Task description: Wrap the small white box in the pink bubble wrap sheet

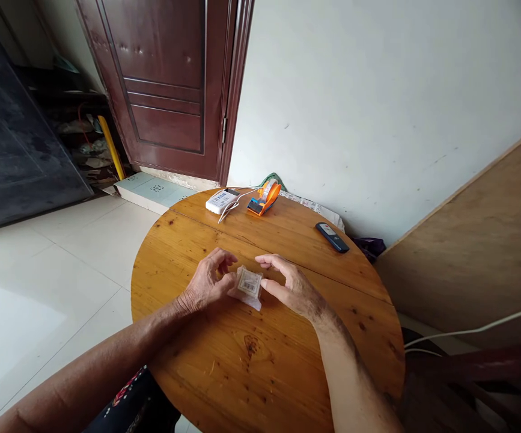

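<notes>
A small packet in clear, crinkled plastic wrap (250, 284) lies on the round wooden table (251, 373), with a pale label and what looks like a barcode facing up. At its left side is my left hand (212, 278), fingers curled but apart, the thumb close to the wrap. My right hand (291, 285) is on the other side, thumb and fingers spread, the thumb tip by the packet's right edge. Neither hand is closed around the packet. Whether the thumbs touch it I cannot tell.
Toward the table's far edge are a white device with a cable (222, 201) and an orange tape dispenser (264, 198). A dark remote control (332, 237) lies at the right. Behind stand a white wall (354, 90) and a brown door (165, 78); a wooden board (476, 240) leans at right.
</notes>
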Demonstrator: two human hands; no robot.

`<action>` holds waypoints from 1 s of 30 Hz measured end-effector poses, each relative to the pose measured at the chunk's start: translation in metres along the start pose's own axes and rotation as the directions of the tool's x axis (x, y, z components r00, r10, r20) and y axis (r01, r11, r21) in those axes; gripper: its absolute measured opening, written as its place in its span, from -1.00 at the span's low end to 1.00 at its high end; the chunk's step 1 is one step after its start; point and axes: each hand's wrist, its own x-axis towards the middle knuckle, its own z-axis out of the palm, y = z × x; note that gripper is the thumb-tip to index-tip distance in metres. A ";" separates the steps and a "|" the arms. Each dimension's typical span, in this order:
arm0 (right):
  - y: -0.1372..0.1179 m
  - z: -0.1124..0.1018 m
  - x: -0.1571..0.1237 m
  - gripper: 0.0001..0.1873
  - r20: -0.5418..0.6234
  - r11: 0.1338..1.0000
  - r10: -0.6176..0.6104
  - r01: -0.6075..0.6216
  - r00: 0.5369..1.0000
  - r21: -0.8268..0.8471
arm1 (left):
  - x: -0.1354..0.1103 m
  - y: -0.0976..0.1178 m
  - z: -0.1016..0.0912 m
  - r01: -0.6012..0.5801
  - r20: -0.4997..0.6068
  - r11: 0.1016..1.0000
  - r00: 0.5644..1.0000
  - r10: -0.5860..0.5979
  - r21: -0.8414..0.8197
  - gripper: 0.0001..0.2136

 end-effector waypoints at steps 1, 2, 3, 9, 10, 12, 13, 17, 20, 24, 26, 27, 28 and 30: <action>0.001 0.000 -0.001 -0.56 0.025 1.000 0.029 -0.029 0.999 0.006 | 0.000 -0.001 0.001 0.022 -0.013 1.000 1.000 -0.022 0.011 -0.80; 0.002 0.001 -0.001 -0.55 0.045 0.999 0.048 -0.048 0.998 0.008 | 0.001 -0.002 0.001 0.035 -0.018 0.999 0.999 -0.034 0.021 -0.79; 0.002 0.001 -0.001 -0.54 0.060 0.998 0.056 -0.056 0.997 0.008 | 0.001 -0.003 0.002 0.042 -0.021 0.999 0.999 -0.041 0.029 -0.78; -0.001 0.009 0.001 -0.61 0.079 1.000 -0.025 0.023 0.997 0.016 | 0.002 -0.004 0.003 0.077 0.020 0.995 0.997 -0.078 0.056 -0.74; -0.002 0.011 0.001 -0.65 0.062 0.999 -0.044 0.043 0.997 0.012 | 0.002 -0.004 0.003 0.081 0.039 0.995 0.996 -0.083 0.050 -0.74; -0.003 0.017 0.003 -0.77 -0.002 0.997 -0.081 0.081 0.997 -0.004 | 0.001 -0.003 0.004 0.079 0.077 0.996 0.994 -0.081 0.033 -0.76; -0.003 0.020 0.004 -0.85 -0.049 0.996 -0.094 0.094 0.994 -0.012 | 0.001 -0.002 0.004 0.075 0.094 0.997 0.993 -0.077 0.025 -0.76; -0.001 0.031 0.006 -0.83 -0.240 0.996 -0.084 0.088 0.967 0.005 | 0.001 0.003 0.004 0.095 0.141 0.995 0.985 -0.095 0.008 -0.76; 0.000 0.032 0.007 -0.79 -0.300 0.995 -0.016 0.044 0.954 0.085 | 0.000 0.003 0.003 0.104 0.180 0.995 0.979 -0.100 -0.013 -0.68; -0.003 0.026 0.006 -0.79 -0.337 0.977 0.067 0.006 0.939 0.211 | -0.002 0.002 0.003 0.149 0.304 0.980 0.947 -0.103 -0.130 -0.46; -0.004 0.023 0.005 -0.80 -0.372 0.956 0.107 0.007 0.922 0.292 | -0.003 0.003 0.002 0.183 0.370 0.961 0.924 -0.096 -0.208 -0.40; -0.004 0.021 0.006 -0.80 -0.393 0.942 0.130 0.011 0.910 0.336 | -0.004 0.003 0.002 0.201 0.394 0.951 0.914 -0.095 -0.236 -0.40; -0.003 0.020 0.006 -0.80 -0.414 0.926 0.154 0.014 0.897 0.377 | -0.004 0.004 0.001 0.219 0.410 0.941 0.907 -0.099 -0.258 -0.41; 0.000 0.017 0.007 -0.79 -0.451 0.900 0.206 0.013 0.869 0.436 | -0.005 0.005 -0.001 0.266 0.425 0.917 0.897 -0.122 -0.298 -0.44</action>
